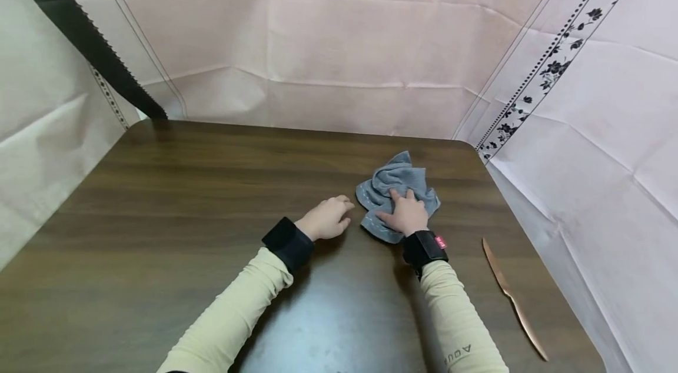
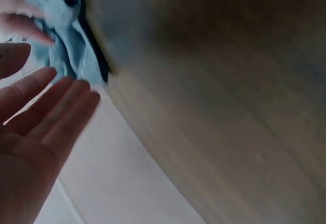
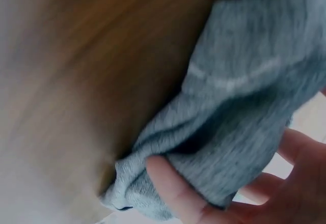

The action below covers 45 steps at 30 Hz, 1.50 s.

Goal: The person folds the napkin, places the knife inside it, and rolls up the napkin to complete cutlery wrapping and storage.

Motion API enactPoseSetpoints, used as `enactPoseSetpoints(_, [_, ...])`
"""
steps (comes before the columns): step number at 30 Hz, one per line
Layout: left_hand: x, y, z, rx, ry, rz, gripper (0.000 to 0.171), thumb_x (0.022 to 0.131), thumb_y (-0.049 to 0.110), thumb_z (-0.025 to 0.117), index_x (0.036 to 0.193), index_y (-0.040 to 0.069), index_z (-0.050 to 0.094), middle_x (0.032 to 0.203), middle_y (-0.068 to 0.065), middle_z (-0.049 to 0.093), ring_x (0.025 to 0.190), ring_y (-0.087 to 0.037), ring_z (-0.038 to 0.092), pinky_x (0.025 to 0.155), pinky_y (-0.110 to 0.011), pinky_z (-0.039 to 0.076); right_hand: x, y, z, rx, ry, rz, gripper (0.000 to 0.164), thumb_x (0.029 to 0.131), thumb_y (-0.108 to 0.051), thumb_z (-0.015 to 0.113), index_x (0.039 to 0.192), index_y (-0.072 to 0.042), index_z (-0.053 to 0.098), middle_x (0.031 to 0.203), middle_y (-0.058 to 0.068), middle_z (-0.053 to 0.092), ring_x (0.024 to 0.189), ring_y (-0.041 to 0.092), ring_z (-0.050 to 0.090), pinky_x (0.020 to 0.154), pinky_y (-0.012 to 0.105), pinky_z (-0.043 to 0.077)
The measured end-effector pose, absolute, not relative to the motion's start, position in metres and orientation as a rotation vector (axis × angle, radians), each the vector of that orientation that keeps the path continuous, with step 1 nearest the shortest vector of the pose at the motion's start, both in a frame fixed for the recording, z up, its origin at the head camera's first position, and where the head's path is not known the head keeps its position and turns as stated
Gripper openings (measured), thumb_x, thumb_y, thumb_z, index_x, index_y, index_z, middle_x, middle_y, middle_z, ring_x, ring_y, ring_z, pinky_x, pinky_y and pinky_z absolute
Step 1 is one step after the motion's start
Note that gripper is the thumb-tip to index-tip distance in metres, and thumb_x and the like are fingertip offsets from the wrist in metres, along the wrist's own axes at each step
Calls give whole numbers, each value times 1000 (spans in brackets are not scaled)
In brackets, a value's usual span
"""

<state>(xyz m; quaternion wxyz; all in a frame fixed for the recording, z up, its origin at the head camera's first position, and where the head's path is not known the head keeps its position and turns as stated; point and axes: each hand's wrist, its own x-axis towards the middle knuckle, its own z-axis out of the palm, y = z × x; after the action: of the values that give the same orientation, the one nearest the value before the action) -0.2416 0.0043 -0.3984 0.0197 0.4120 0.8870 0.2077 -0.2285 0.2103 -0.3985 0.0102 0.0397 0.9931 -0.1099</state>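
Note:
A crumpled grey-blue cloth (image 1: 394, 176) with pale stitching near its edge lies on the wooden table (image 1: 175, 214), toward the far right. My right hand (image 1: 408, 214) rests on its near part with fingers spread; in the right wrist view the thumb (image 3: 173, 186) lies against a fold of the cloth (image 3: 244, 46). To the left of the cloth, my left hand (image 1: 325, 218) hovers low with nothing in it. Its fingers (image 2: 66, 102) look loosely straight in the left wrist view, pointing toward the cloth (image 2: 71, 40).
A copper-coloured table knife (image 1: 511, 296) lies near the table's right edge. White fabric sheets (image 1: 339, 37) hang behind the table and at both sides. Black bands (image 1: 288, 243) circle both wrists over pale sleeves.

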Motion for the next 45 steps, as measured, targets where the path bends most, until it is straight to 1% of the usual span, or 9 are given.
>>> enactPoseSetpoints(4, [-242, 3, -402, 1264, 2721, 587, 37, 91, 6, 50, 126, -4, 49, 129, -19, 47, 119, -30, 44, 98, -37, 35, -227, 188, -393, -31, 3128, -327, 68, 80, -45, 64, 135, -11, 45, 131, 30, 39, 102, 48, 49, 81, 52, 42])
enactPoseSetpoints(13, [-246, -19, -405, 1183, 2767, 554, 31, 92, 0, 43, 121, -3, 54, 119, -17, 55, 113, -27, 50, 94, -36, 38, -217, 158, -384, -307, 3148, -466, 60, 81, -37, 66, 130, -8, 51, 120, 24, 53, 103, 40, 53, 86, 49, 41])
enactPoseSetpoints(19, [-254, -44, -408, 1156, 2859, 525, 20, 88, -2, 47, 100, -1, 62, 94, -13, 61, 89, -27, 58, 78, -37, 46, -213, 141, -386, -474, 3084, -660, 57, 83, -36, 63, 130, -7, 50, 122, 18, 55, 109, 34, 52, 88, 49, 40])
enactPoseSetpoints(23, [-259, -58, -409, 1111, 2919, 543, 11, 85, -2, 50, 84, 2, 61, 74, -8, 57, 69, -22, 55, 64, -35, 44, -215, 138, -386, -519, 2990, -927, 50, 85, -28, 63, 128, -5, 52, 123, 17, 55, 109, 32, 53, 89, 46, 41])
enactPoseSetpoints(27, [-262, -70, -411, 1044, 2932, 568, 12, 85, -1, 52, 75, 5, 57, 66, -3, 48, 59, -17, 45, 58, -29, 38, -219, 148, -386, -523, 3033, -1124, 22, 83, -14, 65, 101, -2, 64, 96, 13, 65, 83, 25, 62, 72, 36, 48])
enactPoseSetpoints(30, [-262, -77, -411, 997, 2927, 589, 17, 85, -1, 53, 70, 7, 54, 62, 0, 39, 56, -15, 38, 55, -27, 32, -218, 157, -388, -553, 3120, -1014, 1, 78, -5, 63, 78, -4, 64, 73, 5, 62, 67, 19, 58, 62, 33, 45])
enactPoseSetpoints(32, [-262, -78, -411, 982, 2932, 557, 20, 84, -2, 51, 67, 8, 52, 60, 0, 35, 56, -15, 36, 54, -27, 30, -215, 165, -393, -636, 3118, -819, 5, 76, -3, 62, 78, -4, 67, 76, 6, 64, 74, 21, 59, 67, 36, 46])
enactPoseSetpoints(37, [-259, -83, -410, 977, 2970, 395, 27, 83, -6, 47, 62, 11, 50, 60, 0, 36, 58, -15, 37, 55, -28, 32, -207, 172, -410, -897, 2967, -401, 34, 82, -12, 63, 114, 0, 62, 119, 20, 56, 114, 36, 49, 92, 46, 39])
enactPoseSetpoints(45, [-253, -100, -403, 1005, 3013, 199, 20, 82, -2, 53, 66, 9, 56, 64, -6, 53, 60, -19, 52, 57, -33, 43, -206, 190, -410, -896, 3046, -298, 29, 83, -18, 64, 110, -5, 66, 115, 14, 60, 110, 31, 53, 86, 45, 43])
